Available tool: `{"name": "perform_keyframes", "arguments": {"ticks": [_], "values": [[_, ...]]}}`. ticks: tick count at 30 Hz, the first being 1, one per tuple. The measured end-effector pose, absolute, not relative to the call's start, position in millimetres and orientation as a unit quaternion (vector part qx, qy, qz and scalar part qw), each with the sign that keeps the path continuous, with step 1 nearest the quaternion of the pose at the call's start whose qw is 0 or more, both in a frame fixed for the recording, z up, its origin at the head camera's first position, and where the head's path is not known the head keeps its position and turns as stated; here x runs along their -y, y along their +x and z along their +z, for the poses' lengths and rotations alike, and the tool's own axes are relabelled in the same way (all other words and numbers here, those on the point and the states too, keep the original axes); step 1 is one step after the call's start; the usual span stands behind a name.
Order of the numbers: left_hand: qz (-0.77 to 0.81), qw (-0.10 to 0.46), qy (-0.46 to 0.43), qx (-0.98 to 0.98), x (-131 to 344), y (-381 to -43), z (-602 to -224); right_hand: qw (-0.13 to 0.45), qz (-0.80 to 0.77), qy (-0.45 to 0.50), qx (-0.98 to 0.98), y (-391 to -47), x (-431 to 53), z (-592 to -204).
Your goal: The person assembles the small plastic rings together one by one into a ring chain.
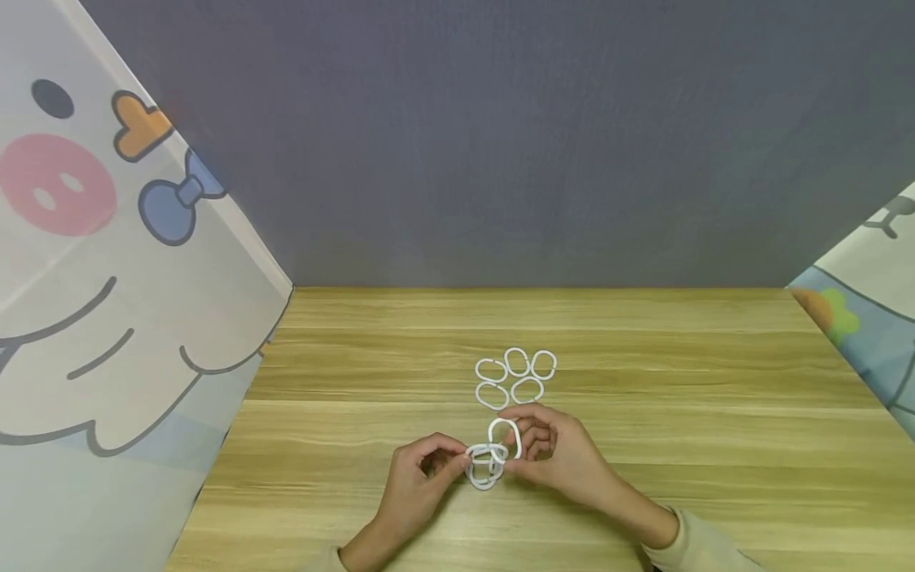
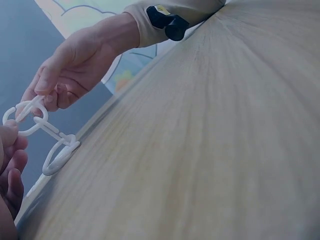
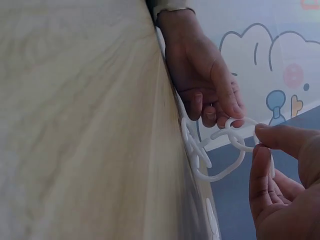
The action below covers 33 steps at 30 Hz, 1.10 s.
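Near the front of the table, my left hand (image 1: 422,481) pinches a white plastic ring link (image 1: 472,453) between thumb and index finger. Opposite it, my right hand (image 1: 561,454) pinches another white link (image 1: 519,445), which overlaps the left-hand one. Joined links (image 2: 47,166) hang below the fingers as a short chain in the left wrist view, the lowest close to or touching the tabletop. From the right wrist view, the chain (image 3: 220,176) dangles beside the fingertips. Whether the right-hand link is fully hooked in cannot be told.
Several loose white links (image 1: 525,402) lie grouped on the wooden table (image 1: 679,381) just beyond the hands. A grey panel (image 1: 457,143) stands behind the table. Cartoon-printed panels (image 1: 143,286) flank it at left and right.
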<state>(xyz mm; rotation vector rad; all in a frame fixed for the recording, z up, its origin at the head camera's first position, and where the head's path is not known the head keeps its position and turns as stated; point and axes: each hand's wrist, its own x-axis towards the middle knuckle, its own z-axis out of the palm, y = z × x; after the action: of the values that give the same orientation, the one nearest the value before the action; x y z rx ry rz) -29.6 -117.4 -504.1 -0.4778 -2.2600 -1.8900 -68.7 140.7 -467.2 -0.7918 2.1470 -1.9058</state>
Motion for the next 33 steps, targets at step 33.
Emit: {"name": "perform_keyframes", "arguments": {"ticks": [33], "values": [[-0.647, 0.071, -0.14, 0.746, 116.3, -30.0, -504.1, 0.142, -0.683, -0.202, -0.687, -78.2, -147.9, -461.0]]}}
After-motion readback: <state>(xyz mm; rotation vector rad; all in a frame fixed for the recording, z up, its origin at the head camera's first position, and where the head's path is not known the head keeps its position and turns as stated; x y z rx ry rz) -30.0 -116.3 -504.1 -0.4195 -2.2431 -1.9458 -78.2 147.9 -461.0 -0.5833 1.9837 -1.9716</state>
